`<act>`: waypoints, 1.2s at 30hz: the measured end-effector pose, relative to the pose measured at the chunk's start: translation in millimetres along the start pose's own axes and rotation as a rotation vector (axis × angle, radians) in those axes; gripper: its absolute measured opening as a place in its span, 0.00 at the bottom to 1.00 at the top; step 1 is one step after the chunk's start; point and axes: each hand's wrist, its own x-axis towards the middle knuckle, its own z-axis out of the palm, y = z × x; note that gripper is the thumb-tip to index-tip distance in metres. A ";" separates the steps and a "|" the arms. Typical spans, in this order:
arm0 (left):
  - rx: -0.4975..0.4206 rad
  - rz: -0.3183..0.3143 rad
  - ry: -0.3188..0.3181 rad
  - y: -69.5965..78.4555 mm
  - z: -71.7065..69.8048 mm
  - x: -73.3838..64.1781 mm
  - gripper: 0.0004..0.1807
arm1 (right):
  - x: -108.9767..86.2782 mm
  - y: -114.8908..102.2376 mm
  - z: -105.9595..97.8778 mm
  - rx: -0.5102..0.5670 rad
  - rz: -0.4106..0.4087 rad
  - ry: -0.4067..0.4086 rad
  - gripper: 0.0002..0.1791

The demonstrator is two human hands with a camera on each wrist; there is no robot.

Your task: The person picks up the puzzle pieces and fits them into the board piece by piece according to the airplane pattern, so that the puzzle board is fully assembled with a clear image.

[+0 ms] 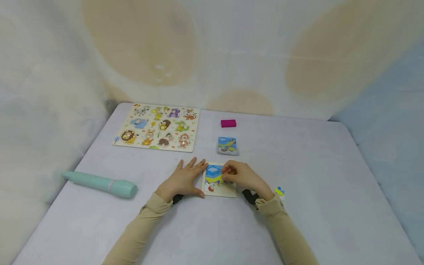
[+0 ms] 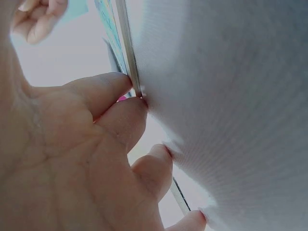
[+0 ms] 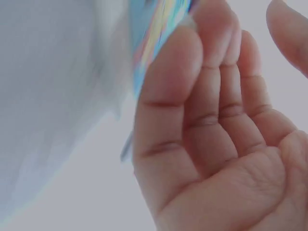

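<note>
My left hand point(image 1: 186, 179) lies spread beside a small jigsaw board point(image 1: 219, 196), its fingers straight and its fingertips at the board's left edge. In the left wrist view these fingers point(image 2: 113, 108) touch the board's edge. Over the board's right half is my right hand point(image 1: 246, 177), thumb and forefinger brought together at a puzzle piece point(image 1: 228, 183), mostly hidden by the hand. The picture in the board point(image 1: 213, 173) shows blue sky and a yellow shape. The right wrist view has the curled fingers point(image 3: 168, 96) against the blurred, coloured picture.
One loose puzzle piece point(image 1: 279, 191) lies by the right cuff. Behind the board are a picture card point(image 1: 227, 146) with a plane and a magenta block point(image 1: 228, 123). An animal peg puzzle point(image 1: 157, 129) lies back left, with a mint-green microphone-shaped object point(image 1: 101, 184) at left.
</note>
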 end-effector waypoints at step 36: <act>-0.009 -0.008 0.001 -1.9 2.1 1.6 0.60 | -77.7 53.8 -29.4 -0.116 0.034 0.131 0.06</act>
